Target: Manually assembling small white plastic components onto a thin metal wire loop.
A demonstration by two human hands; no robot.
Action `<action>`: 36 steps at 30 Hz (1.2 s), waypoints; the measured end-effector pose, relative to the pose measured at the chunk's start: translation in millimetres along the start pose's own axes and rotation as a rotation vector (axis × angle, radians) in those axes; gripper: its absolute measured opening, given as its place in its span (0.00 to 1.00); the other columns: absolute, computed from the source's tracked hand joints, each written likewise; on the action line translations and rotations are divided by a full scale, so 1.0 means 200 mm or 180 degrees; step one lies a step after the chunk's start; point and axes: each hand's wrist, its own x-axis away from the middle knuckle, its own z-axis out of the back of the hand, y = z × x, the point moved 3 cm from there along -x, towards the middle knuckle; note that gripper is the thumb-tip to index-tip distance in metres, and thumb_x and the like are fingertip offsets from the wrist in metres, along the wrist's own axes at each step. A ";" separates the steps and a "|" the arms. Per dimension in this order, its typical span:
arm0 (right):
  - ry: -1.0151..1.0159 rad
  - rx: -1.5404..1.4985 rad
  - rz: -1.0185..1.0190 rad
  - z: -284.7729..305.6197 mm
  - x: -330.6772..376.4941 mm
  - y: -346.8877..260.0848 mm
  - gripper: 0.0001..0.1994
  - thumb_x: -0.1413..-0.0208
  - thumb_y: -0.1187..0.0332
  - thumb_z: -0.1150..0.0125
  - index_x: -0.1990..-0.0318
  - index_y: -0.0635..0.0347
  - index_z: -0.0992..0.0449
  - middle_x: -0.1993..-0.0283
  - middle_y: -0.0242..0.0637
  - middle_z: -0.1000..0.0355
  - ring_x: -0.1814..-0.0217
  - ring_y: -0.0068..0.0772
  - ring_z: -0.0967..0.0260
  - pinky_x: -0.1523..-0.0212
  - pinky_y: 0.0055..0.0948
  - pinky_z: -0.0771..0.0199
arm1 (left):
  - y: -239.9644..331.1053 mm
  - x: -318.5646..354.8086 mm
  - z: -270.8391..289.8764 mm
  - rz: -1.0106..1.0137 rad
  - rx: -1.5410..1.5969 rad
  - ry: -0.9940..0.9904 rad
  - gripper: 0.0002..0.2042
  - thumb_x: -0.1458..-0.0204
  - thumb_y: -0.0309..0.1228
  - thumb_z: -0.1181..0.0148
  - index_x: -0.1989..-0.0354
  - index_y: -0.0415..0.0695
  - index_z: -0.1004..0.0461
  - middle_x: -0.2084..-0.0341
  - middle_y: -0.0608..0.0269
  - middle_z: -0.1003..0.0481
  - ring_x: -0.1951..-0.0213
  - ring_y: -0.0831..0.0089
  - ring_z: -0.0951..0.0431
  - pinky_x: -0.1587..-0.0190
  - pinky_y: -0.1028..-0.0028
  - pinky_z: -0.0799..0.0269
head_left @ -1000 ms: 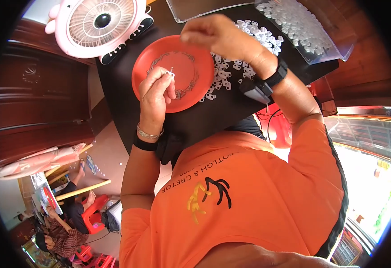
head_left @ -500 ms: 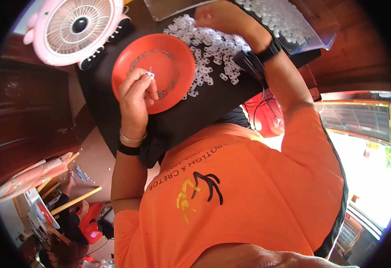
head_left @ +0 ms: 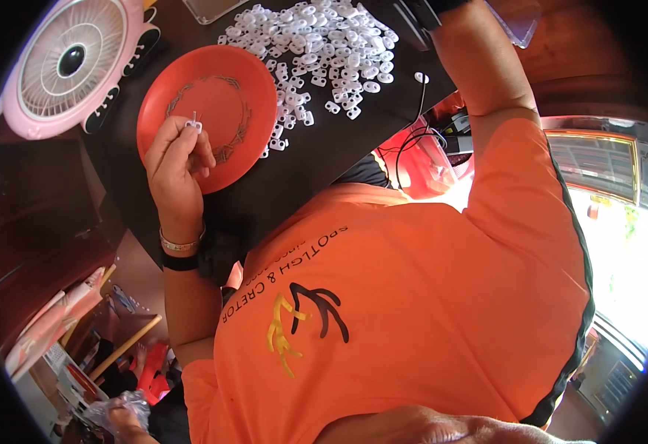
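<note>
My left hand [head_left: 178, 163] is closed in a pinch above the red plate [head_left: 153, 126]. Between thumb and forefinger it grips a small white plastic piece [head_left: 193, 126], from which a thin metal pin or screw [head_left: 195, 116] sticks up. Thin grey metal pins or screws [head_left: 244, 122] lie in a loose ring on the plate. Just right of the plate spreads a heap of small white plastic pieces with holes [head_left: 331, 44]. Of my right arm [head_left: 479, 55] only the forearm and dark wrist strap show; the hand is beyond the top edge.
A pink fan [head_left: 72, 63] stands at the far left of the black table [head_left: 301, 148]. Clear plastic container edges [head_left: 520, 26] show at the top. A dark cable [head_left: 420, 111] hangs off the table's right edge. At lower left, another person's hand [head_left: 124, 418] touches a clear bag.
My right hand has moved up and right, from above the white pieces to out of view. The whole view has shifted; my left hand keeps its pinch over the plate.
</note>
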 end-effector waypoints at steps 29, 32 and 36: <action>0.0341 -0.0169 -0.1150 -0.39 1.04 0.23 0.07 0.50 0.71 0.42 0.63 0.62 0.27 0.65 0.41 0.29 0.63 0.42 0.27 0.62 0.35 0.29 | 0.09 0.25 -0.08 0.0467 -0.0613 -0.0550 0.09 0.47 0.31 0.53 0.74 0.40 0.30 0.80 0.67 0.31 0.78 0.81 0.33 0.76 0.82 0.41; 0.0327 -0.0167 -0.1074 -0.38 1.00 0.20 0.06 0.49 0.72 0.42 0.64 0.62 0.26 0.66 0.40 0.28 0.65 0.40 0.27 0.64 0.32 0.29 | 0.03 0.31 -0.04 0.0584 -0.0552 -0.0616 0.09 0.47 0.32 0.53 0.73 0.41 0.30 0.80 0.67 0.31 0.79 0.81 0.33 0.77 0.81 0.41; 0.0749 -0.0707 -0.1227 -0.39 0.93 0.15 0.07 0.47 0.71 0.38 0.63 0.63 0.25 0.71 0.35 0.26 0.70 0.23 0.30 0.67 0.23 0.30 | 0.01 0.33 -0.02 0.0547 -0.0084 -0.0348 0.10 0.45 0.32 0.53 0.73 0.40 0.29 0.79 0.67 0.29 0.77 0.80 0.30 0.75 0.81 0.39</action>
